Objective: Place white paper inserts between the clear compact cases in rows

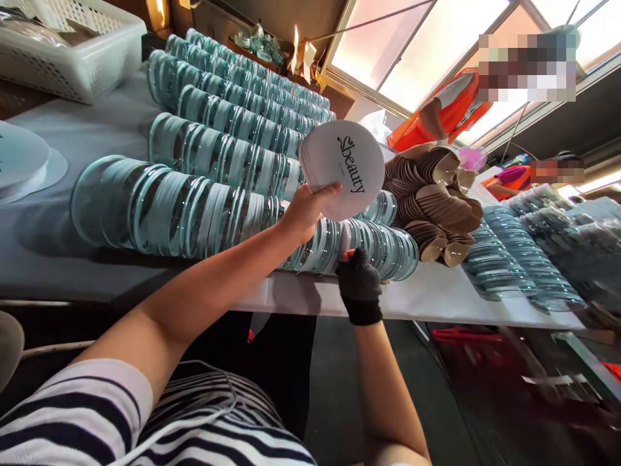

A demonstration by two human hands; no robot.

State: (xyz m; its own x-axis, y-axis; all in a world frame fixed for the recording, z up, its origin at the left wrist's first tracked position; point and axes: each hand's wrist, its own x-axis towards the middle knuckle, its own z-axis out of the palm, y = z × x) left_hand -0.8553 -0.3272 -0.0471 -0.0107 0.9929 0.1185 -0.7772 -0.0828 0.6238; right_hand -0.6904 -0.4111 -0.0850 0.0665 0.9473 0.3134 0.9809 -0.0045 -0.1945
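A: What did the left hand (306, 210) have?

B: It was pinched on a fanned stack of round white cards (342, 167) printed "beauty", thumb across the lower edge and fingers behind, held up above the nearest row of clear lids (194, 210).

A: And the right hand (358, 285)?

B: In a black fingerless glove (359, 292), just below the cards, at the right end of that same row near the table edge (427, 304). Its fingers were curled in against the lids, and something pale showed at the fingertips, but I could not tell whether they were closed on anything.

A: What else lay around that row?

B: More rows of the same lids ran behind it, with a white basket (68, 55) well beyond its far left end. To the right of the row sat a heap of brown discs (436, 200), and farther right, more lids. A person in orange (446, 110) stood beyond the heap.

A: How would you have done it well?

B: I'd judge a loose fan best, thumb sliding one card free at a time, so two didn't come off together, and the gloved fingers steadying the lid without tipping the row.
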